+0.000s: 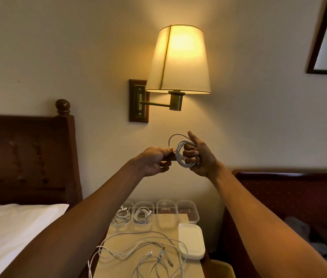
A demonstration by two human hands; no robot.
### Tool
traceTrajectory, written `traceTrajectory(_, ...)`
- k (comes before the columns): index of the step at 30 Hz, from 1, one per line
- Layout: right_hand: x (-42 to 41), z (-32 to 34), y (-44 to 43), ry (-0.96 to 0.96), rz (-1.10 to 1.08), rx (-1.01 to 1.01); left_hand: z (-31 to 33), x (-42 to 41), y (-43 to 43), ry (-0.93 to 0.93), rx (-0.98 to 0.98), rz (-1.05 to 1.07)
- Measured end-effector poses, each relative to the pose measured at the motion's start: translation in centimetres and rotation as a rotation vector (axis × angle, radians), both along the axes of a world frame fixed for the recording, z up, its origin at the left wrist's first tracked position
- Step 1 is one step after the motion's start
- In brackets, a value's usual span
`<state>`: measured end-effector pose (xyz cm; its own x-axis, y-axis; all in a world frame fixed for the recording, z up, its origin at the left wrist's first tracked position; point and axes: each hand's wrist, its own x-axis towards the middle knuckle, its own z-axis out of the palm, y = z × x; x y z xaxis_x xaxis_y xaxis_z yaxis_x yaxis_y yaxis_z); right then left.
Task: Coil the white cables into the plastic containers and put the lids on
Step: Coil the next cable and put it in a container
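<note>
Right hand [200,157] grips the coiled thin white cable [178,154]; left hand [152,160], at its 9 o'clock, pinches the free end; four clear plastic containers [165,209] sit at 6 o'clock, the leftmost partly hidden by a forearm.

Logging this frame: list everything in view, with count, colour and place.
Table: one, cream top, bottom centre.
Clear containers: four, transparent, rowed at the table's back; right two look empty.
Coiled cables: two, white, one in each left container.
Loose cables: several, white, tangled on the table's front.
Lids: stack, white, table's right side.
Held cable: one, white, coiled, raised in mid-air, centre.
Wall lamp: one, cream shade, lit, above the table.
Framed picture: one, dark frame, upper right.
Headboard: one, dark wood, left.
Pillow: one, white, lower left.
Padded furniture: one, red, right.
Left hand: one, pinches the cable's loose end.
Right hand: one, grips the coil.
</note>
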<state>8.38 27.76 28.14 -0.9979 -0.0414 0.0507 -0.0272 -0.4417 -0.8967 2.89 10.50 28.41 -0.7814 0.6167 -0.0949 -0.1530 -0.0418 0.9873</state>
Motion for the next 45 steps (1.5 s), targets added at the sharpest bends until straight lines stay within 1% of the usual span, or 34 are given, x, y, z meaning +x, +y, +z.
traceTrajectory(3, -0.2, 0.0, 0.0, 0.003, -0.202, 0.057, 0.4, 0.3, 0.5, 0.006, 0.038, -0.024)
traceTrajectory(5, -0.4, -0.3, 0.1, 0.025, -0.320, 0.086, 0.8, 0.8, 0.9, 0.062, 0.025, -0.021)
traceTrajectory(9, 0.2, -0.3, 0.0, 0.050, -0.432, 0.154, 1.1, 1.1, 1.1, 0.116, -0.027, 0.014)
traceTrajectory(13, 0.1, -0.2, -0.4, 0.057, -0.553, 0.228, 0.6, 1.5, 1.0, 0.096, -0.069, -0.075)
traceTrajectory(18, 0.0, 0.4, -0.7, 0.064, -0.591, 0.249, 0.3, 1.7, 0.9, 0.026, -0.015, -0.147)
traceTrajectory(20, 0.2, 0.6, -0.8, 0.060, -0.609, 0.281, 0.2, 1.9, 1.1, 0.086, -0.060, -0.165)
traceTrajectory(23, 0.4, 0.5, -1.1, 0.052, -0.625, 0.303, 0.3, 2.2, 1.3, 0.182, -0.120, -0.136)
traceTrajectory(26, 0.6, 0.2, -1.4, 0.050, -0.642, 0.310, 0.8, 2.3, 1.2, 0.250, -0.211, -0.208)
traceTrajectory(28, 0.6, 0.1, -1.6, 0.042, -0.658, 0.303, 1.1, 2.0, 1.0, 0.264, -0.247, -0.247)
traceTrajectory(31, 0.3, 0.1, -1.9, 0.035, -0.676, 0.338, 1.7, 1.8, 0.7, 0.335, -0.324, -0.246)
traceTrajectory(34, -0.1, 0.2, -1.7, -0.005, -0.777, 0.392, 2.4, 1.2, -0.6, 0.325, -0.371, -0.292)
traceTrajectory(37, 0.2, 0.1, -0.5, -0.055, -0.888, 0.440, 3.2, 0.5, -2.7, 0.315, -0.431, -0.431)
traceTrajectory(39, 0.3, -0.2, 0.1, -0.084, -0.909, 0.479, 3.8, 0.0, -4.0, 0.339, -0.411, -0.486)
traceTrajectory(41, 0.3, -0.5, 0.2, -0.105, -0.894, 0.495, 4.3, -0.6, -4.9, 0.356, -0.385, -0.467)
traceTrajectory(42, 0.3, -0.5, 0.1, -0.114, -0.873, 0.478, 4.3, -0.8, -5.3, 0.398, -0.409, -0.435)
traceTrajectory(43, 0.3, -0.6, -0.1, -0.126, -0.844, 0.439, 4.1, -1.1, -5.6, 0.477, -0.461, -0.384)
traceTrajectory(45, 0.5, -0.4, -0.5, -0.152, -0.759, 0.316, 3.1, -1.9, -5.9, 0.693, -0.563, -0.240)
